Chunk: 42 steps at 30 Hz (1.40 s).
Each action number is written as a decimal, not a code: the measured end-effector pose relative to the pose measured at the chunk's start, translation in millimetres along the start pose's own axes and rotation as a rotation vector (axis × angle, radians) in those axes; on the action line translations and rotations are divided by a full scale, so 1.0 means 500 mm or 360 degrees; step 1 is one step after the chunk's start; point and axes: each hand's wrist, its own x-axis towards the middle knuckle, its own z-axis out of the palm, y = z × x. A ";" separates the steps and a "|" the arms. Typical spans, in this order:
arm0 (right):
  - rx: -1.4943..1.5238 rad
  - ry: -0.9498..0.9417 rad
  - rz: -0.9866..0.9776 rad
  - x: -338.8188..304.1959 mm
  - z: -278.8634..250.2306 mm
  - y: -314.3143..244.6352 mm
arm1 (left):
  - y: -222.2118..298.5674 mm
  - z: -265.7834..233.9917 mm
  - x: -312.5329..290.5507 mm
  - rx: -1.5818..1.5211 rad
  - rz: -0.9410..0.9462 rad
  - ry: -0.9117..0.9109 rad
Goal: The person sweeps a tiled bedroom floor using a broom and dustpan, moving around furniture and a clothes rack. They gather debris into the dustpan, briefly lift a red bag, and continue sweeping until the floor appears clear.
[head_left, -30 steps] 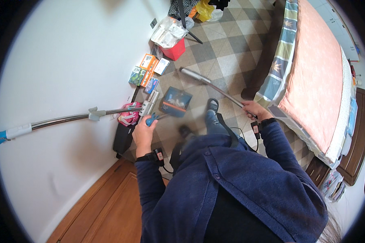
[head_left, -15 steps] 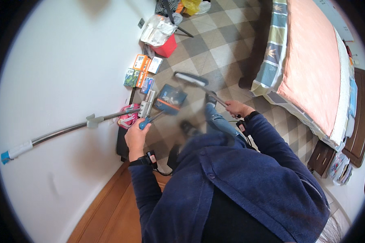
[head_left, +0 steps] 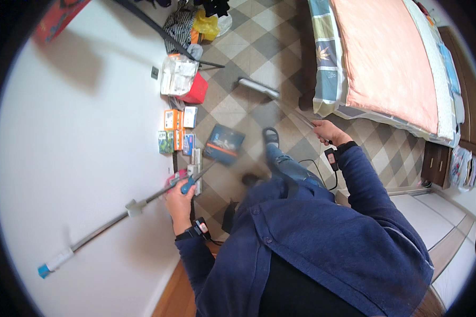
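My left hand (head_left: 179,205) is closed around the blue grip of a long-handled dustpan (head_left: 221,156). The dustpan's blue pan rests on or just above the checkered floor, with pale debris in it that I cannot make out. In my right hand (head_left: 329,131) is the shaft of a broom (head_left: 259,89), its fingers wrapped round it. The broom head lies farther off, beyond the pan and to its right, at floor level. Beside my left hand, a metal pole (head_left: 103,230) with a white and blue end slants along the wall.
Several small boxes (head_left: 172,120) stand along the wall left of the dustpan. Behind them is a red bin (head_left: 197,89) topped with white packages. A bed (head_left: 388,68) with a pink cover takes up the right, beside a brown cabinet (head_left: 437,164). My sandalled foot (head_left: 271,136) is between pan and bed.
My view has shifted, bringing more floor on the right into sight. The broom head has moved away from the dustpan, forward and right. Both hands keep their grips.
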 end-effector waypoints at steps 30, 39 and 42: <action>0.0904 0.0390 -0.0121 -0.239 0.441 0.299 | -0.020 -0.064 0.185 0.0122 0.0917 -0.0267; 0.0123 0.0994 -0.0011 -0.162 0.387 0.446 | 0.013 -0.073 0.180 -0.0066 0.1335 -0.0263; 0.0134 0.1170 0.0127 -0.110 0.365 0.474 | 0.066 -0.058 0.169 -0.0133 0.1415 -0.0346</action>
